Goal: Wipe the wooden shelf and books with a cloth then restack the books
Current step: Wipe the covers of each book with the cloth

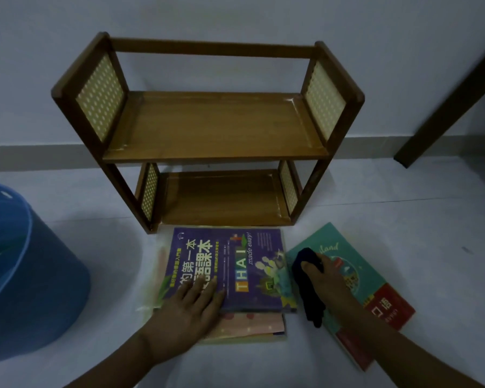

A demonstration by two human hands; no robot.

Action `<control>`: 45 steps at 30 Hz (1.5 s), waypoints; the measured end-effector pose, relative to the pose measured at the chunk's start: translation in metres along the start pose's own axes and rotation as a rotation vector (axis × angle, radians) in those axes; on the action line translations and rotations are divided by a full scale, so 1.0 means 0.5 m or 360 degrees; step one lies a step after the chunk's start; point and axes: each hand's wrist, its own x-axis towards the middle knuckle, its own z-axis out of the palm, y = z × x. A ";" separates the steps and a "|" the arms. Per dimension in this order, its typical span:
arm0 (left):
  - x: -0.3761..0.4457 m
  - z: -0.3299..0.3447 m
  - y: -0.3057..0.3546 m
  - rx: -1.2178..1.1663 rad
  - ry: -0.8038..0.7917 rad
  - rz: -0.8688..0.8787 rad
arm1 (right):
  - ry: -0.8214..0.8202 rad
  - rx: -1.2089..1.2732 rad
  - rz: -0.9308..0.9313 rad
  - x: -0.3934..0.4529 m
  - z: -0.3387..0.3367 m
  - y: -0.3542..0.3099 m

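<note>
A two-tier wooden shelf (213,127) with woven side panels stands empty against the wall. In front of it on the floor lies a stack of books topped by a purple Thai language book (244,264). My left hand (191,312) lies flat, fingers spread, on that book's near left corner. To the right lies a teal and red book (375,278), tilted. My right hand (325,278) presses a dark blue cloth (308,284) onto the teal book's left part.
A large blue plastic tub (25,275) stands at the left. A dark wooden leg (445,102) slants down at the right by the wall. Pale tiled floor (403,208) lies around the shelf and books.
</note>
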 end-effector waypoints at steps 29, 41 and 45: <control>-0.057 0.030 -0.079 -0.0784 -0.0141 -0.1183 | -0.0627 -0.1463 -0.1868 -0.184 0.298 -0.026; -0.097 0.048 -0.064 -0.1446 -0.0177 -0.1385 | -0.0574 -0.1390 -0.1652 -0.127 0.344 -0.105; -0.111 0.066 -0.062 -0.1526 -0.0250 -0.1390 | -0.0525 -0.1324 -0.1555 -0.028 0.296 -0.159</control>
